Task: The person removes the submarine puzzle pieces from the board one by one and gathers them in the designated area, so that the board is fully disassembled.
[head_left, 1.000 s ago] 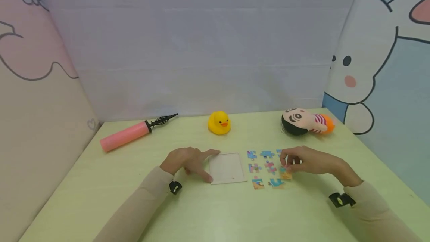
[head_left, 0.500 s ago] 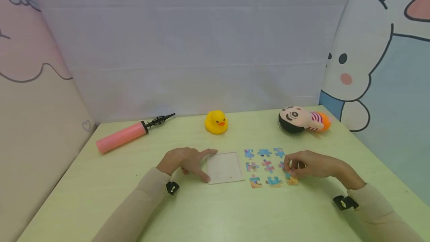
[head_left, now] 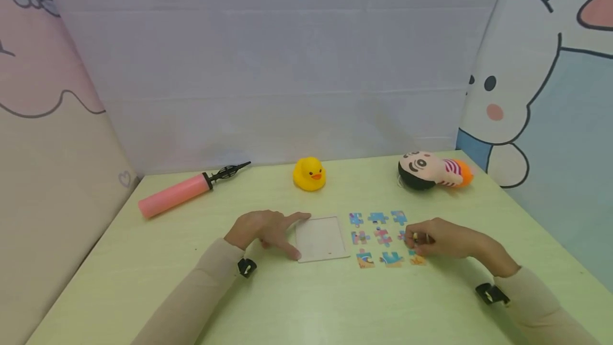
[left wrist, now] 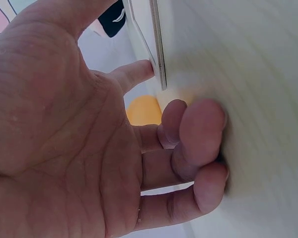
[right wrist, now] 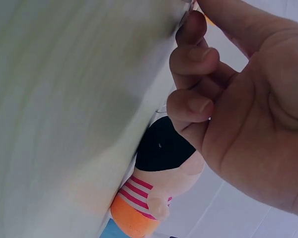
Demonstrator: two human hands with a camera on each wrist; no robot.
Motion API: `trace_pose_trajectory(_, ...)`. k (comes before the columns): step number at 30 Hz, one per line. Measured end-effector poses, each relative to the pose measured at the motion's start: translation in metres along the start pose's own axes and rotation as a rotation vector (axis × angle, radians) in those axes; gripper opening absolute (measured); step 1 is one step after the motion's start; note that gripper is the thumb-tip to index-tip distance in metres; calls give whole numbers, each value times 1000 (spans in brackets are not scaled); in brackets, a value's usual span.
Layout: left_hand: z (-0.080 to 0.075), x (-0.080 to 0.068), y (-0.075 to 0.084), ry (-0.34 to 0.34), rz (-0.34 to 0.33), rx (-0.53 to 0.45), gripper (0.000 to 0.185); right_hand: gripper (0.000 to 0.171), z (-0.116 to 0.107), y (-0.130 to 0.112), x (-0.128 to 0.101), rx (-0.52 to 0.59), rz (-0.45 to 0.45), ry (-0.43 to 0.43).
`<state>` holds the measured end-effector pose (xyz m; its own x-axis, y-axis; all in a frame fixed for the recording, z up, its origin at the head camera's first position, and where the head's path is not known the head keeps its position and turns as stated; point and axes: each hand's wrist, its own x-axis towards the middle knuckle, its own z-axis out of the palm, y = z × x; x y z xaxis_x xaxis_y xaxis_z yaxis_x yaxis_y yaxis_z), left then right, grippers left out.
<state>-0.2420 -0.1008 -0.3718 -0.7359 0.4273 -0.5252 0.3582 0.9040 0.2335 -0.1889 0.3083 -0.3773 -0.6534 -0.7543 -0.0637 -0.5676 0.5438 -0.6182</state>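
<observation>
while left hand (head_left: 262,230) lies relaxed touching tray (head_left: 322,238), right hand (head_left: 438,238) pinches puzzle piece (head_left: 411,238), duck (head_left: 309,174), pump (head_left: 179,194), doll (head_left: 433,170) behind

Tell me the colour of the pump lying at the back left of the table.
Pink barrel, black nozzle end; the pump shows best in the head view.

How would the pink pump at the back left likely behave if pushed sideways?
The pink pump lies flat and looks cylindrical, so it would probably roll. It seems to be rigid plastic, likely light. Its thin black nozzle might make it swing round.
</observation>
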Motion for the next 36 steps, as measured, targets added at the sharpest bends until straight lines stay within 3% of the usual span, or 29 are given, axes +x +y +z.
trace_pose_trajectory(12, 2, -2, -7, -9, 32, -20, 97, 8, 1, 1, 6, -36, 1, 7)
trace_pose_trajectory(18, 2, -4, -16, -7, 96, -80, 99, 6, -4, -5, 13, -42, 77, 34)
trace_pose_trajectory(25, -3, -8, -26, 5, 167, -138, 91, 13, -10, -8, 27, -100, 100, 91)
trace_pose_trajectory(30, -1, -9, -41, 104, 256, -114, 74, 17, -14, -12, 39, -151, 101, 138)
trace_pose_trajectory(36, 2, -11, -59, 276, 340, -70, 52, 25, -16, -14, 50, -182, 113, 190)
